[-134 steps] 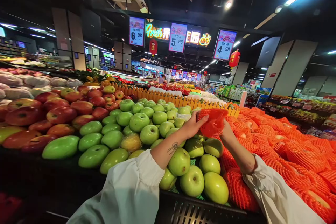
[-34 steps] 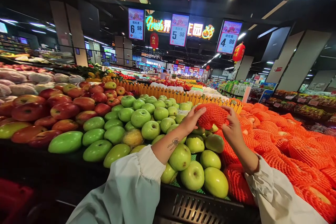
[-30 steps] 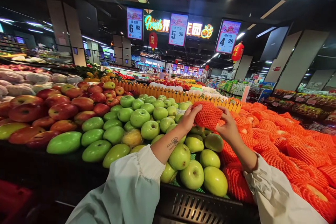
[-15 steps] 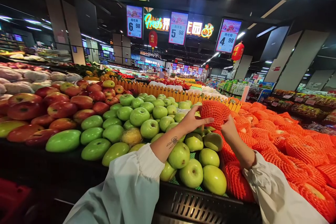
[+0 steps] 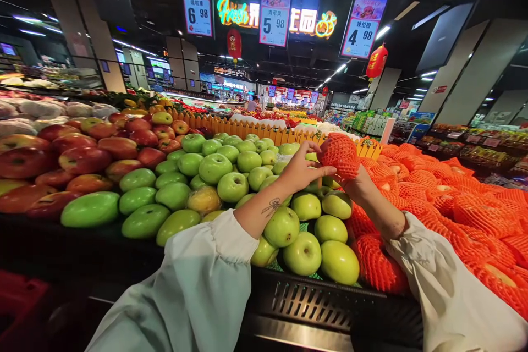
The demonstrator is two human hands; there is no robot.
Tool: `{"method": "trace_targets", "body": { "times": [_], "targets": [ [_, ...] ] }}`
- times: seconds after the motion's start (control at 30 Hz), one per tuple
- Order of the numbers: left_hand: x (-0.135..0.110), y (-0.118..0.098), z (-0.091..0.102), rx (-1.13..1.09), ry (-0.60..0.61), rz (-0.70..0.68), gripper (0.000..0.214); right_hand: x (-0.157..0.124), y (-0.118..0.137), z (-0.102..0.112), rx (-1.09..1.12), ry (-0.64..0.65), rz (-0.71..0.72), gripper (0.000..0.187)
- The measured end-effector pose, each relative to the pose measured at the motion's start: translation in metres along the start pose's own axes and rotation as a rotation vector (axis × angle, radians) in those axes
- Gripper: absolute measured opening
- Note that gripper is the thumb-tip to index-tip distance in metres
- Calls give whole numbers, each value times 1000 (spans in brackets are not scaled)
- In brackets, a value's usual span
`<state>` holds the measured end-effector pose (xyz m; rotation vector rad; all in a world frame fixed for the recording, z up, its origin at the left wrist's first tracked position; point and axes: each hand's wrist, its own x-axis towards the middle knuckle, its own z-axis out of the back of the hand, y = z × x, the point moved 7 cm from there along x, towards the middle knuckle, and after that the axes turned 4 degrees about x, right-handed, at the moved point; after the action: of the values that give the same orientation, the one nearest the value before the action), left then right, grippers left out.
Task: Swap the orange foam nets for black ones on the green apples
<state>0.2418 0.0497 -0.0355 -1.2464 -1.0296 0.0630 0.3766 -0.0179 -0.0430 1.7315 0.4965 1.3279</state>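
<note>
A piece of fruit in an orange-red foam net [image 5: 339,155] is held up above the far end of the green apples [image 5: 302,253]. My left hand [image 5: 304,168] grips its left side, with the thumb stretched along the lower edge. From below and to the right, my right hand [image 5: 355,182] supports it, its fingers mostly hidden behind the net. The net covers the fruit, so its kind cannot be made out. Below my hands, green apples fill a black crate, and more netted fruit [image 5: 482,210] is heaped to the right.
Red apples [image 5: 86,159] are piled at the left. A low yellow picket fence [image 5: 247,128] runs behind the fruit. The black slotted crate front [image 5: 309,305] forms the near edge. Price signs [image 5: 275,15] hang overhead, and a person [image 5: 253,103] stands far back.
The netting, stretched wide between my hands before, now sits rounder and more compact. My right hand has shifted from its right end to underneath it. The view has tilted slightly down.
</note>
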Motion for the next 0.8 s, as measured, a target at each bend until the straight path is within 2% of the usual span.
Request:
{"method": "trace_targets", "body": {
  "times": [0.1,0.2,0.33,0.43,0.53,0.67,0.8],
  "targets": [
    [4,-4,0,98,14,-101,29,3,-6,-2,95,21,-72,47],
    [6,-10,5,212,-49,-211,20,5,-4,-2,101,-4,-57,46],
    [7,-7,5,261,-36,-192,14,4,-5,6,86,-81,-101,49],
    [7,-7,2,224,-17,-163,13,3,-9,13,35,-118,-138,50],
    [8,-11,2,167,-25,-153,18,4,-12,18,44,-133,-99,50],
    [11,-13,2,146,-7,-135,22,8,-18,16,73,-51,-95,49],
    [11,-10,1,195,29,-134,33,9,-18,14,144,-24,-106,37]
  ]
}}
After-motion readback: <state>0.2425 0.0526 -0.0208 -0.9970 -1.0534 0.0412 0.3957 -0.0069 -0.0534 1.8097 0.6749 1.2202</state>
